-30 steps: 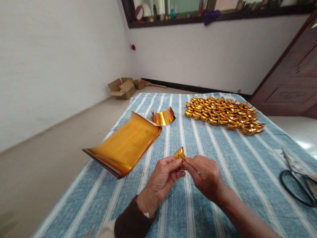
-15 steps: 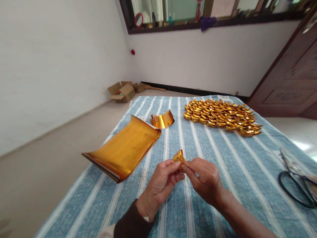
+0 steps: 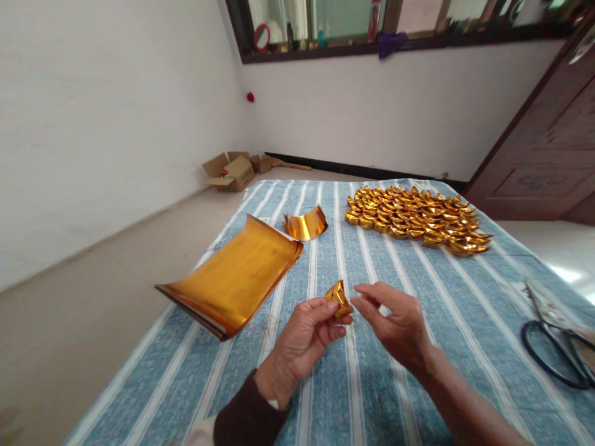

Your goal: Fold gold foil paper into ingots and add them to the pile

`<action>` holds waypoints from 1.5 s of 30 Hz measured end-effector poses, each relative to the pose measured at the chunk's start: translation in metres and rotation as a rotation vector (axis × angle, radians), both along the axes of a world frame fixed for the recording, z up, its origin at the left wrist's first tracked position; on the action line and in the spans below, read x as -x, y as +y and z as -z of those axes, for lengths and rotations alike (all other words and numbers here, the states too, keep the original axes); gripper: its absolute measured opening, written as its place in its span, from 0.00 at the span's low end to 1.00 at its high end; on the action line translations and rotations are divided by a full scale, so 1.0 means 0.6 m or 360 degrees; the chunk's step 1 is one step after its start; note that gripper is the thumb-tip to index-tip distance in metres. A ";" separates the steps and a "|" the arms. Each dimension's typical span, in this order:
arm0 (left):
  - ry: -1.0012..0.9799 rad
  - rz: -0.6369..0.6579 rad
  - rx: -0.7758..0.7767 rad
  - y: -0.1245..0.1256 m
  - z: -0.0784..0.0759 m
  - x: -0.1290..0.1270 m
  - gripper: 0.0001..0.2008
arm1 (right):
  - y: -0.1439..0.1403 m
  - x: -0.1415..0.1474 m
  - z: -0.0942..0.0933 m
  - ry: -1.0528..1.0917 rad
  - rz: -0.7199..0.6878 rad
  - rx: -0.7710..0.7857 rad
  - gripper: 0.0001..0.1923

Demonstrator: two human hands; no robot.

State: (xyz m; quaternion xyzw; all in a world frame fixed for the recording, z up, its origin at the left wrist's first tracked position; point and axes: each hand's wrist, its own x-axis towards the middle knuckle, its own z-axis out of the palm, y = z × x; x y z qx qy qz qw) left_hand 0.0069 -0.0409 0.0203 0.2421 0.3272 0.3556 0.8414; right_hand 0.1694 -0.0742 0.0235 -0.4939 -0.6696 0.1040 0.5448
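Note:
My left hand (image 3: 310, 331) pinches a small folded gold paper ingot (image 3: 339, 298) between thumb and fingers, above the striped cloth. Just to its right, my right hand (image 3: 395, 319) has thumb and forefinger apart, with nothing between them and a small gap to the ingot. Beyond, on the far right part of the cloth, several finished gold paper ingots (image 3: 413, 217) sit packed in rows. A stack of large gold foil paper sheets (image 3: 232, 275) lies to the left, its edges curling up. A smaller curved pile of gold paper pieces (image 3: 305, 225) rests behind it.
A blue and white striped cloth (image 3: 297, 396) covers the table. Black-handled scissors (image 3: 553, 353) lie near the right edge. Open cardboard boxes (image 3: 235, 172) stand on the floor beyond the table's far left corner. A brown door (image 3: 534, 142) is at the right.
My right hand has let go of the gold paper ingot and moved slightly right, its fingers parting. My left hand keeps the ingot in nearly the same place.

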 end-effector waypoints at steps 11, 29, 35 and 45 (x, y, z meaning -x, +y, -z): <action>-0.0033 0.0422 -0.0041 -0.001 0.007 0.004 0.09 | 0.020 -0.029 0.016 0.0547 -0.0458 0.0599 0.11; 0.0031 0.0554 -0.0042 0.001 0.011 0.005 0.11 | 0.011 -0.036 -0.020 0.0425 -0.0567 0.0708 0.07; 0.0049 0.0550 -0.0052 0.003 0.013 0.004 0.12 | 0.018 -0.039 -0.009 0.0529 -0.0624 0.0783 0.05; 0.0086 0.0463 -0.0057 0.001 0.007 0.003 0.15 | 0.023 -0.034 0.007 0.0721 -0.0614 0.0779 0.07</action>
